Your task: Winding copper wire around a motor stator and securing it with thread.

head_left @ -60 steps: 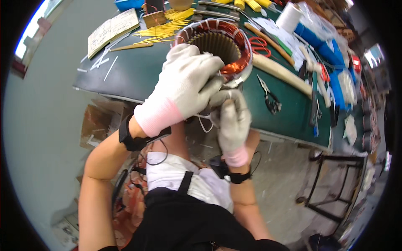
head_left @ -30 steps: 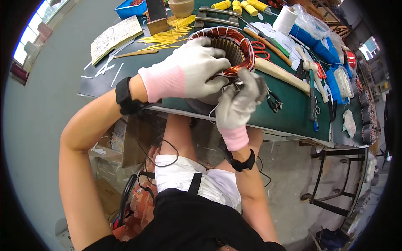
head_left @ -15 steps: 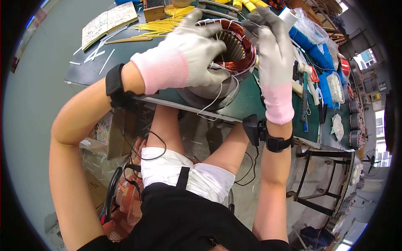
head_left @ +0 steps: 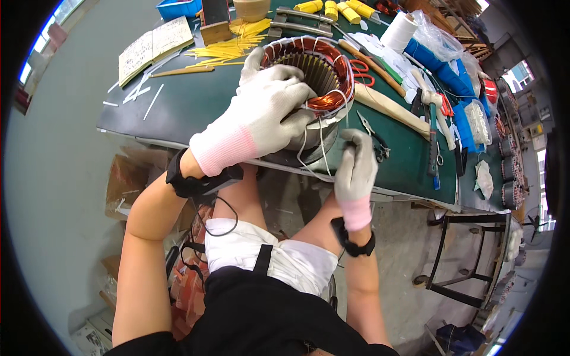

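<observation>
A motor stator (head_left: 317, 72) with copper windings laced in white cord stands at the table's front edge, its bore facing up. My gloved left hand (head_left: 267, 101) lies over its near left rim, fingers bent around the winding and thumb low on the near side. White cord (head_left: 325, 148) runs from the winding down past the table edge to my right hand. Gloved too, my right hand (head_left: 356, 163) is right of the stator with its fingers curled, closed on the cord; the exact grip is partly hidden. Pliers (head_left: 374, 136) lie just beyond it.
Red-handled scissors (head_left: 362, 72), a wooden mallet-like piece (head_left: 392, 111) and a green-handled hammer (head_left: 432, 139) lie to the right. Farther back are a white thread spool (head_left: 399, 32) and blue bins (head_left: 469, 121). An open notebook (head_left: 155, 47) and yellow strips (head_left: 231, 44) lie left.
My right hand has come down from above the stator's right side to the table's front edge. My left hand stays at the stator rim, its fingers more bent.
</observation>
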Tool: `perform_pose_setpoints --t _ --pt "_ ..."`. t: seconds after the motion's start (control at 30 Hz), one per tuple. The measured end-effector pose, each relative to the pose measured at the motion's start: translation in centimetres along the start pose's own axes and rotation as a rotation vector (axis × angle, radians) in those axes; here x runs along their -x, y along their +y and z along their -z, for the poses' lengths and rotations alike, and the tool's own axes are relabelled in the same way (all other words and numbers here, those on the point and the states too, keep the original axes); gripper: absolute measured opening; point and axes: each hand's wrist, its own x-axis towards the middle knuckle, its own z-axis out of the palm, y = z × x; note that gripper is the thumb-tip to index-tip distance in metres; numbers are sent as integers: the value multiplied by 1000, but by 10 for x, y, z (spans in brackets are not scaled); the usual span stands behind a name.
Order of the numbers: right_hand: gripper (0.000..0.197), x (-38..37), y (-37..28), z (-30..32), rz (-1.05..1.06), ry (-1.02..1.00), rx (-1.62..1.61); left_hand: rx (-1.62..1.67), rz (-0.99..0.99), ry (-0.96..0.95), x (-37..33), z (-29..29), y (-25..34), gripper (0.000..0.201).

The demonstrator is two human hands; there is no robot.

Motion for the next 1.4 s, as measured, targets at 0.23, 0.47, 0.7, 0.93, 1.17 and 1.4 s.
perform_pose_setpoints --t 0.23,0.47,0.7,0.93,1.17,1.4 --pt "21 -18 -8 56 -100 -103 -628 68 75 -106 4 4 -2 25" --pt "24 195 78 127 -1044 600 -1201 28 80 -191 4 15 -3 26" --pt "20 86 -8 86 -604 -56 53 55 7 27 6 3 -1 16" --pt "17 -39 -56 -4 5 -79 117 118 91 -83 -1 5 8 21" --pt "28 -89 -77 63 -1262 -520 -1170 249 263 177 14 -4 16 29" --pt "33 -182 -95 3 -908 -954 -60 263 352 419 14 -30 22 13"
